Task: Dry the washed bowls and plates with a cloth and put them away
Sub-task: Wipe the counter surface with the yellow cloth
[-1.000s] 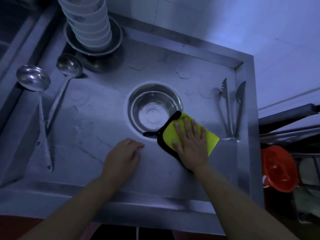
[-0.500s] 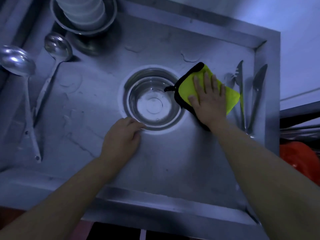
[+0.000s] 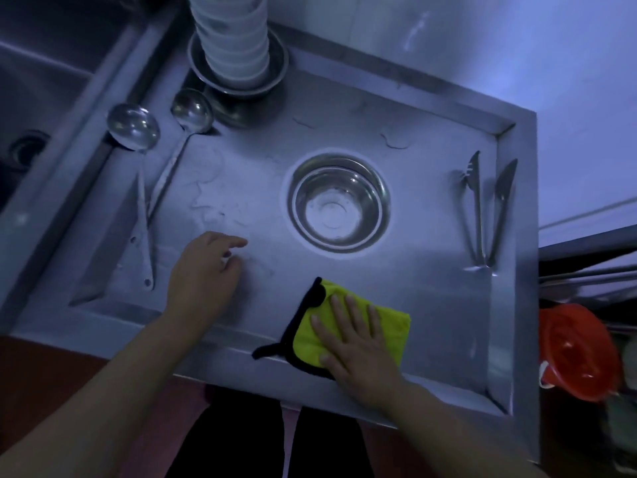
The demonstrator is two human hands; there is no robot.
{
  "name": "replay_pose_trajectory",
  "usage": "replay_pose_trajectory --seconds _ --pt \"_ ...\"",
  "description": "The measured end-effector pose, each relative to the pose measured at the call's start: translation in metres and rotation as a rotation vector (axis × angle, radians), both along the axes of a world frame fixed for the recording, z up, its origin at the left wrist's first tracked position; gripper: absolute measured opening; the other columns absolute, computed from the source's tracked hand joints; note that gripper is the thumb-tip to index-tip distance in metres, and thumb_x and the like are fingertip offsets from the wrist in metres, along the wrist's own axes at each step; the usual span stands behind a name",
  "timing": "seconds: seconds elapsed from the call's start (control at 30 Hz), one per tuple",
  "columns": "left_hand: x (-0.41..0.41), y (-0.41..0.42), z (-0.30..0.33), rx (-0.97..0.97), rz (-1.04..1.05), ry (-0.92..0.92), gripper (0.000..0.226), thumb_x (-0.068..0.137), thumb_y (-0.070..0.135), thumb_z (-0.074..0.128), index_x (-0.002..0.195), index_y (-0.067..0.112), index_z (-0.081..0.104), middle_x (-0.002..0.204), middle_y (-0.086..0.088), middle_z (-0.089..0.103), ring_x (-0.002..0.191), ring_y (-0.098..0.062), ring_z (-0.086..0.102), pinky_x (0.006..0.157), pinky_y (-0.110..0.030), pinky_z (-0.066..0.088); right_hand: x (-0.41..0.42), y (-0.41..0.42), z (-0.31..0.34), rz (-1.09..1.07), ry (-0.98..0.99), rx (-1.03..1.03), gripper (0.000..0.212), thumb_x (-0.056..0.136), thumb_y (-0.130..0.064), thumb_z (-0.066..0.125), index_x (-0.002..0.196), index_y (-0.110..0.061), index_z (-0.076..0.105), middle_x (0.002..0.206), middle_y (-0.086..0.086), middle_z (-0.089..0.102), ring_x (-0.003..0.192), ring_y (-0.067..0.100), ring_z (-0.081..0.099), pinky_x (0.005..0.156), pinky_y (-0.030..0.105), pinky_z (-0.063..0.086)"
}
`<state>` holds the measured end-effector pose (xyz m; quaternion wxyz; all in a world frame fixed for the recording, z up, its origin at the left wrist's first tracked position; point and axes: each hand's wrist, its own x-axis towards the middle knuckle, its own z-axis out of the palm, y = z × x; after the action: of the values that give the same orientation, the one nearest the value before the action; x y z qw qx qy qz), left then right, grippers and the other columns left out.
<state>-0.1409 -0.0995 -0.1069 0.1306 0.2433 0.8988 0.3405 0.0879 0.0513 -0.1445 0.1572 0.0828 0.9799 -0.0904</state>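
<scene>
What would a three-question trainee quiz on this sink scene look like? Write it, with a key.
1. True or false: the right hand presses flat on the yellow cloth.
2. What lies at the right of the steel tray? A) ladles B) tongs C) plates
3. Fill in: the white bowls are stacked at the tray's far ____ corner.

Key: 1 true; 2 B; 3 left. The left hand holds nothing, and two ladles lie at the left.

Yellow cloth [image 3: 389, 322] flat; white bowls [image 3: 232, 39] stacked upright.
</scene>
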Motion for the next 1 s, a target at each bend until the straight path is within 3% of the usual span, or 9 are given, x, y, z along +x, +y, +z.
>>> replay_pose_trajectory --seconds 0.17,0.23,0.47,0.6,0.77,1.0 --pt "0.003 -0.027 0.013 0.026 0.073 0.021 0.025 0.088 0.009 0.056 0.110 0.015 0.066 0.103 -0.001 0.059 0.078 -0.009 0.050 0.073 -0.024 0.038 -0.045 -0.047 0.003 0.055 -0.051 -0.081 0.059 0.093 -0.050 0.020 0.150 -0.036 0.019 0.159 0.011 0.000 0.144 0.040 -0.009 0.111 0.060 -0.016" --pt "0.005 -0.036 0.013 0.022 0.092 0.031 0.026 0.088 0.009 0.056 0.111 0.015 0.066 0.106 -0.003 0.060 0.078 -0.009 0.050 0.073 -0.023 0.039 -0.065 -0.072 0.001 0.087 -0.051 -0.094 0.060 0.092 -0.052 0.019 0.150 -0.037 0.019 0.159 0.012 -0.001 0.145 0.038 -0.012 0.108 0.061 -0.018" --pt "0.033 -0.048 0.011 0.011 0.177 0.029 0.025 0.087 0.007 0.056 0.109 0.013 0.065 0.108 -0.002 0.064 0.087 -0.011 0.054 0.080 -0.026 0.041 -0.062 -0.101 0.000 0.111 0.014 -0.080 0.062 0.091 -0.053 0.018 0.149 -0.033 0.024 0.158 0.010 0.021 0.146 0.033 0.013 0.115 0.058 0.005" --pt "0.067 -0.027 0.009 -0.011 0.144 -0.007 0.025 0.089 0.008 0.056 0.112 0.013 0.064 0.109 -0.004 0.062 0.091 -0.018 0.056 0.083 -0.034 0.046 -0.010 -0.077 0.001 0.082 0.045 -0.105 0.061 0.091 -0.056 0.025 0.149 -0.036 0.023 0.156 0.007 0.028 0.145 0.030 0.022 0.116 0.052 0.013" --pt "0.133 0.014 0.004 -0.039 0.103 -0.058 0.026 0.089 0.010 0.056 0.114 0.014 0.063 0.107 -0.001 0.061 0.089 -0.014 0.054 0.081 -0.030 0.043 0.080 -0.019 0.005 0.014 0.081 -0.065 0.061 0.087 -0.057 0.039 0.144 -0.035 0.038 0.145 0.005 0.047 0.134 0.028 0.043 0.108 0.050 0.036" --pt "0.229 0.071 -0.001 -0.101 -0.038 -0.069 0.026 0.088 0.011 0.057 0.113 0.016 0.065 0.106 -0.002 0.061 0.085 -0.013 0.054 0.080 -0.032 0.045 0.200 0.061 0.018 -0.137 0.032 -0.029 0.061 0.085 -0.056 0.040 0.143 -0.035 0.041 0.142 0.004 0.051 0.131 0.026 0.048 0.106 0.045 0.039"
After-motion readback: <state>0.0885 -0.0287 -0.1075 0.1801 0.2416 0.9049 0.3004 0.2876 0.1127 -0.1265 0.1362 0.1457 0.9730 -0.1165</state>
